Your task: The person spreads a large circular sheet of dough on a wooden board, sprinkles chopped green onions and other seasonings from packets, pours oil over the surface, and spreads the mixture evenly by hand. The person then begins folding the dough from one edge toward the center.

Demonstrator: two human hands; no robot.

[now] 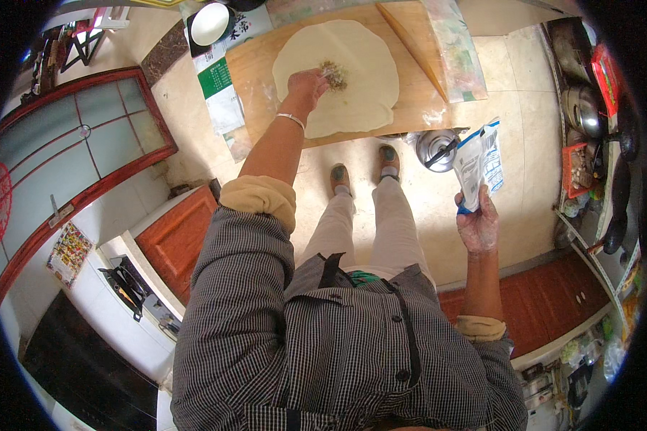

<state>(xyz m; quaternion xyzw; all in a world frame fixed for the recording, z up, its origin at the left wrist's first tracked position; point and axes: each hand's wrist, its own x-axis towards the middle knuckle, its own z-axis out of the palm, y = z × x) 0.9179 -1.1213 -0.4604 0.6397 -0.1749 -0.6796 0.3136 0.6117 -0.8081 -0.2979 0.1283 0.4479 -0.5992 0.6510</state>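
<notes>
A large sheet of rolled-out dough (356,108) lies on a wooden board (253,75). My left hand (306,88) reaches over the dough, its fingertips at a small heap of white and brownish-green seasoning (334,76). Whether those fingers pinch any of it is hidden. Out to the right, away from the board, my right hand (480,226) grips a white and blue plastic packet (477,161) that bears printing. A long tapered rolling pin (412,51) rests slantwise on the board's right part, beside the dough.
A white bowl (210,25) stands beyond the board's left corner. Below its near right edge is a round metal pot (435,150) with a black handle. Shelving with pans (582,110) lines the right side. A red-framed glass door (86,132) stands at left.
</notes>
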